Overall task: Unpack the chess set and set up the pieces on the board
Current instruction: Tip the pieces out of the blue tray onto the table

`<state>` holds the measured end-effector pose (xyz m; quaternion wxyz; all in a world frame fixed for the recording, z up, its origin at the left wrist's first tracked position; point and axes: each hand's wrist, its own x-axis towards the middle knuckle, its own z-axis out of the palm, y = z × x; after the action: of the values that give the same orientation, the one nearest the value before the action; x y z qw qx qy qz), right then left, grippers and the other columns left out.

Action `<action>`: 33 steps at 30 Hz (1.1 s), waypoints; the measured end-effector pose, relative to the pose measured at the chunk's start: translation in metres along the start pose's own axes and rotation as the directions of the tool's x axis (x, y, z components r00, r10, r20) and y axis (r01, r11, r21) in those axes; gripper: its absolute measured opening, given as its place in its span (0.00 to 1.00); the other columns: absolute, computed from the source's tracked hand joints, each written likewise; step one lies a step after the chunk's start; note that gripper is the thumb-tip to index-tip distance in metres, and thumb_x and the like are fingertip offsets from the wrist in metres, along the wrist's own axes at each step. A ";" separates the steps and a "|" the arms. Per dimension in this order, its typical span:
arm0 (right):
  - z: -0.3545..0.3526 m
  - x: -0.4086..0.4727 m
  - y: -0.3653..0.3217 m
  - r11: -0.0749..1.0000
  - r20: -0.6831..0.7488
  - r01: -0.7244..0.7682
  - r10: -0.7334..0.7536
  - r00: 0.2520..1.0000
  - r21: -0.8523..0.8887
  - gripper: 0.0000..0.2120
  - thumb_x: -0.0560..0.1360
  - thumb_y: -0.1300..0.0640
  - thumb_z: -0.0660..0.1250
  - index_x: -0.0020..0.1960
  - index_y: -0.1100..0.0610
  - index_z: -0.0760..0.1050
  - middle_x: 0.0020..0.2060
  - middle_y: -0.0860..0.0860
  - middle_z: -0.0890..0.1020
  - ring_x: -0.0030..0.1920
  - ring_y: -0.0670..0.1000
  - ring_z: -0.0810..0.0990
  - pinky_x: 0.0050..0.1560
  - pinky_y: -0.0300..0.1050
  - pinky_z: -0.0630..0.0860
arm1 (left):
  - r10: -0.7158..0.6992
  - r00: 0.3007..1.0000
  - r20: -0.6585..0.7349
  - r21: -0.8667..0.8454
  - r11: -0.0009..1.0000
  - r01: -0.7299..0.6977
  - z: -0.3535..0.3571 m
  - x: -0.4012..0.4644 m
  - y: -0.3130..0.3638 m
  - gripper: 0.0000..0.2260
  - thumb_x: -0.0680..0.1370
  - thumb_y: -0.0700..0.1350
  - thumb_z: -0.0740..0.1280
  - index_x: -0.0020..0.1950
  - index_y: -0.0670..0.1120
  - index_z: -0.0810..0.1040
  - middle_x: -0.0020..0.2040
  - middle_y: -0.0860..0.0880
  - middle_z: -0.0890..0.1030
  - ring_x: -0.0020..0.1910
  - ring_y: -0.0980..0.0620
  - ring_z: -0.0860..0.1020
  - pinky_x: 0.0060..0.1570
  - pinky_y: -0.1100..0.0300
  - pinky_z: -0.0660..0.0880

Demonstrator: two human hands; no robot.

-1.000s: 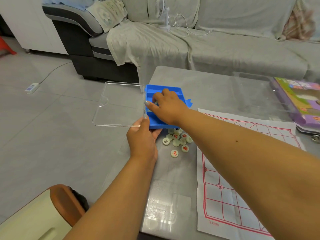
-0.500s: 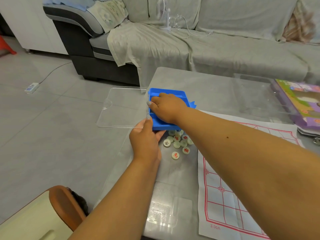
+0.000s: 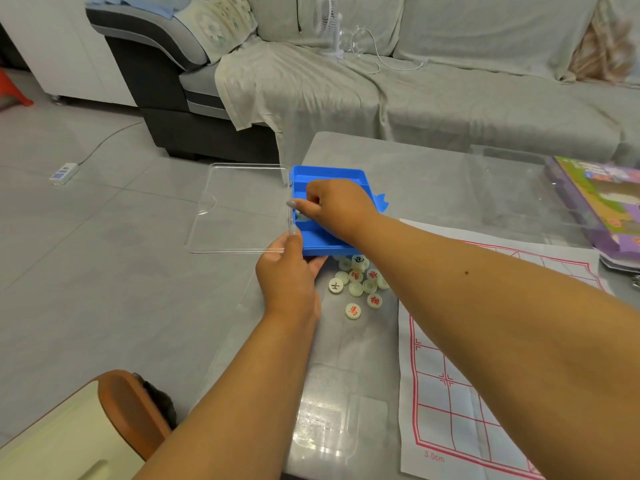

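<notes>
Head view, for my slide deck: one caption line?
Left hand holds blue tray with clear lid; right hand reaches in above loose xiangqi pieces.

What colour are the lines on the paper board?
Red lines on white paper board, seen best in the head view.

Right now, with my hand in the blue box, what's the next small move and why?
Probably lift the right hand out with whatever piece it has pinched and drop it on the loose pile of pieces. The left hand already steadies the blue box, lid open, and the paper board has no pieces.
</notes>
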<state>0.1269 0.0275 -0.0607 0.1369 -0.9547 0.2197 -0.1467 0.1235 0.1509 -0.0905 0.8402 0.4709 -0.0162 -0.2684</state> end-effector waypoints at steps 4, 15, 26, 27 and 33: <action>-0.010 0.003 0.001 0.971 -0.185 -0.070 0.114 0.976 0.230 0.21 0.77 0.47 0.62 0.30 0.52 0.60 0.25 0.47 0.66 0.28 0.46 0.64 0.31 0.42 0.60 | 0.011 1.000 -0.016 -0.013 1.000 -0.011 -0.001 0.004 -0.001 0.09 0.81 0.41 0.60 0.48 0.41 0.79 0.44 0.45 0.84 0.46 0.49 0.84 0.43 0.57 0.80; -0.001 -0.017 0.070 0.685 -0.234 -0.450 0.663 0.711 0.572 0.19 0.77 0.51 0.61 0.30 0.55 0.63 0.27 0.51 0.67 0.29 0.49 0.63 0.33 0.44 0.62 | 0.125 0.964 -0.237 -0.029 0.990 -0.135 -0.011 0.029 0.001 0.09 0.81 0.39 0.61 0.51 0.37 0.79 0.45 0.45 0.82 0.47 0.50 0.82 0.47 0.53 0.81; 0.028 -0.016 0.058 0.863 -0.154 -0.397 0.458 0.875 0.311 0.13 0.75 0.53 0.66 0.34 0.57 0.71 0.28 0.47 0.70 0.29 0.45 0.67 0.29 0.36 0.62 | 0.141 0.953 -0.268 -0.073 0.983 -0.166 -0.014 0.034 -0.004 0.09 0.80 0.41 0.62 0.54 0.38 0.79 0.48 0.42 0.81 0.51 0.48 0.82 0.45 0.53 0.81; 0.028 -0.018 0.058 0.871 -0.155 -0.387 0.446 0.882 0.304 0.12 0.74 0.54 0.67 0.34 0.57 0.72 0.28 0.47 0.70 0.30 0.45 0.68 0.30 0.35 0.62 | 0.140 0.953 -0.269 -0.074 0.983 -0.165 -0.013 0.034 -0.004 0.09 0.80 0.41 0.62 0.54 0.38 0.78 0.49 0.42 0.81 0.51 0.47 0.82 0.45 0.53 0.81; 0.024 -0.018 0.056 0.868 -0.073 -0.385 0.427 0.901 0.314 0.12 0.76 0.55 0.63 0.34 0.56 0.72 0.33 0.50 0.76 0.33 0.48 0.71 0.34 0.39 0.67 | 0.132 0.957 -0.259 -0.079 0.984 -0.157 -0.013 0.032 -0.003 0.08 0.81 0.42 0.61 0.49 0.41 0.79 0.49 0.43 0.81 0.52 0.48 0.82 0.46 0.53 0.81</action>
<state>0.0982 -0.0083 -0.1054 0.2884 -0.8434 0.4008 -0.2119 0.1529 0.1444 -0.1073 0.8750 0.4567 0.0698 -0.1444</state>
